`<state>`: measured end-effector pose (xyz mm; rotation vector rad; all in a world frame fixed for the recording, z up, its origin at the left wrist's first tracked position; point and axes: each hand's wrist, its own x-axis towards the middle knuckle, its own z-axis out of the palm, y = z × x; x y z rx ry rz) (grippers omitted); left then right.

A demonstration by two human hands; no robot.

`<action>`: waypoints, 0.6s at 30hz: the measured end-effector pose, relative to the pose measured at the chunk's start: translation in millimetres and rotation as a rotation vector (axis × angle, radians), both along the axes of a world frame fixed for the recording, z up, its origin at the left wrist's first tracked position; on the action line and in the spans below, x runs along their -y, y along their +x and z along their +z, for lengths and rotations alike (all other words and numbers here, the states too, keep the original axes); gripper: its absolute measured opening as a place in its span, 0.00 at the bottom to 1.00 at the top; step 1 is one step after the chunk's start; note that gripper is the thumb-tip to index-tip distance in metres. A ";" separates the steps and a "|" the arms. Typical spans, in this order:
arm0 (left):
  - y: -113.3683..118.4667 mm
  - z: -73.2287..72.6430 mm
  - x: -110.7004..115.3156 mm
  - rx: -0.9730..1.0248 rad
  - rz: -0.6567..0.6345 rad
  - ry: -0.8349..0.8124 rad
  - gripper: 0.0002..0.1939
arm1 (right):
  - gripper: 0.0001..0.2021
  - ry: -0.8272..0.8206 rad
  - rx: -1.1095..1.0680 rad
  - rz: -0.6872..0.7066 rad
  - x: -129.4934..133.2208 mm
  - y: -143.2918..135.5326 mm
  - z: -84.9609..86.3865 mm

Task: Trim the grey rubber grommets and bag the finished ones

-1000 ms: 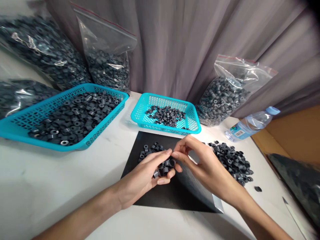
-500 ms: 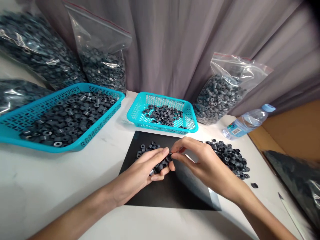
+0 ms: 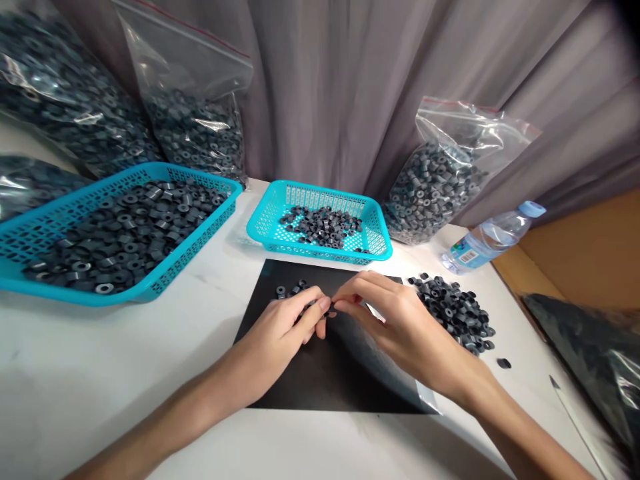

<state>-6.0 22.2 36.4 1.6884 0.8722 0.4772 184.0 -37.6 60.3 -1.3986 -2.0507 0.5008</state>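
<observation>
Over a black sheet (image 3: 345,383), my left hand (image 3: 280,333) is closed around small dark grey rings, mostly hidden by its fingers. At its thumb and fingertips a dark ring (image 3: 331,307) shows. My right hand (image 3: 393,310) meets the left there, its thumb and forefinger pinched on that ring; how much of it each hand grips is hard to see. Just behind the left hand, a few loose rings (image 3: 281,292) lie on the sheet. A heap of similar dark pieces (image 3: 453,310) sits on the table beyond my right hand.
A large blue basket (image 3: 150,290) full of rings stands left; a smaller blue basket (image 3: 320,255) with fewer is behind the sheet. Clear bags of rings (image 3: 195,133) line the back left, another bag (image 3: 430,190) the right. A water bottle (image 3: 493,240) and a thin pointed tool (image 3: 575,420) are at right.
My left hand has rolled over, palm turned down, so the rings in it are now mostly covered. Both hands have shifted slightly left in view, staying together at the fingertips.
</observation>
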 end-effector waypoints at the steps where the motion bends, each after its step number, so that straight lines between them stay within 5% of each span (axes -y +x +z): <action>1: -0.2 2.0 0.4 -0.024 0.004 0.029 0.19 | 0.06 0.002 0.000 -0.008 -0.2 -0.1 -0.6; 6: -0.9 0.8 -2.8 -0.001 0.077 0.002 0.20 | 0.05 0.002 0.020 -0.066 -1.1 4.9 -1.6; 13: 0.4 7.8 -4.0 0.226 0.014 -0.419 0.18 | 0.05 -0.010 -0.117 -0.100 0.0 10.9 10.4; 18: 1.0 12.1 1.6 0.278 -0.005 -0.549 0.17 | 0.06 0.000 -0.228 -0.103 -0.5 6.7 7.5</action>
